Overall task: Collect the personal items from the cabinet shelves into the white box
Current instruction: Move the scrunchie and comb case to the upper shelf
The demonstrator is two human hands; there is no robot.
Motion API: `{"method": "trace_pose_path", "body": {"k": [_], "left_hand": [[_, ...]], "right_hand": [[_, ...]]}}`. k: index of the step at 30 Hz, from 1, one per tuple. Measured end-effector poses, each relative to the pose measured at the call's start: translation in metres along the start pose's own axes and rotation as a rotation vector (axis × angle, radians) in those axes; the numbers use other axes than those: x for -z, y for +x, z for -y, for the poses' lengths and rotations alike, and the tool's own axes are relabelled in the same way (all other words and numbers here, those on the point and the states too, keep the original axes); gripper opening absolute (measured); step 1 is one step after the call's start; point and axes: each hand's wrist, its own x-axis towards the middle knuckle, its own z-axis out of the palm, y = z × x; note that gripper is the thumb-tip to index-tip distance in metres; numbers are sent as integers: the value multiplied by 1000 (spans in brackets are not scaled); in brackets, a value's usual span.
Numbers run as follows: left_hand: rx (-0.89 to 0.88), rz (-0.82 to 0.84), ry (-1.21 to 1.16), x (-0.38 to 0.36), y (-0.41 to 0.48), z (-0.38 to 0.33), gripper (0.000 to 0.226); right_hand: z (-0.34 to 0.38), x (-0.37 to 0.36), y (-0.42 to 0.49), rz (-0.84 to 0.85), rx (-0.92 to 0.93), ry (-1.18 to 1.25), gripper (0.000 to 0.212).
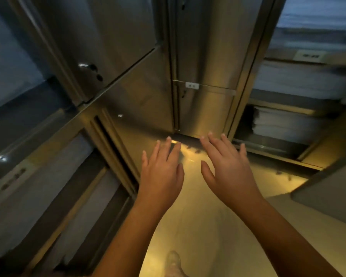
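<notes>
Biggest risk right now is grabbing the wrong stuff, imo; the only things sitting out in the open are the stacked white linens [284, 122] on the shelves to the right, and those look like stock, not anybody's personal items; sweep them up and the job's botched. Second worry: the doors of the steel cabinet [206, 110] straight ahead look shut, and the upper left door has a keyhole lock [92, 66]; if it's locked, yanking on it just wastes time or pinches a finger at the door edge. Everything's also pretty blurry and dim here with the view pointed at the shiny floor [198, 226], so misjudging a reach is easy.

Hands: the left hand [161, 172] and right hand [228, 168] are both stretched out in front, palms down, fingers straight and spread, holding nothing and touching nothing that I can see.

Where the goods are: no personal items visible anywhere; my guess is they're behind those doors. The cabinet is just past the fingertips, lower door nearest the right hand, shelves off to the right of it. The white box isn't in view at all, so can't say where it sits relative to either hand.
</notes>
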Motion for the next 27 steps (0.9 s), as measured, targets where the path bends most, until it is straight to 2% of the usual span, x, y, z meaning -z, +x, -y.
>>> {"method": "trace_pose_path", "body": {"k": [6, 10, 15, 21, 27], "left_hand": [[-197, -1, -50, -1, 101, -9, 51], [-321, 55, -92, -16, 141, -37, 52], [-464, 84, -123, -41, 183, -86, 51], [-523, 106, -98, -79, 233, -161, 53], [-603, 49, -94, -99, 304, -248, 52]], "right_hand": [[-30, 9, 58, -84, -186, -22, 54], [-61, 14, 71, -75, -314, -55, 55], [-115, 24, 84, -160, -433, -57, 53], [-205, 38, 107, -201, -473, -82, 51], [-303, 76, 129, -294, -508, -121, 51]]}}
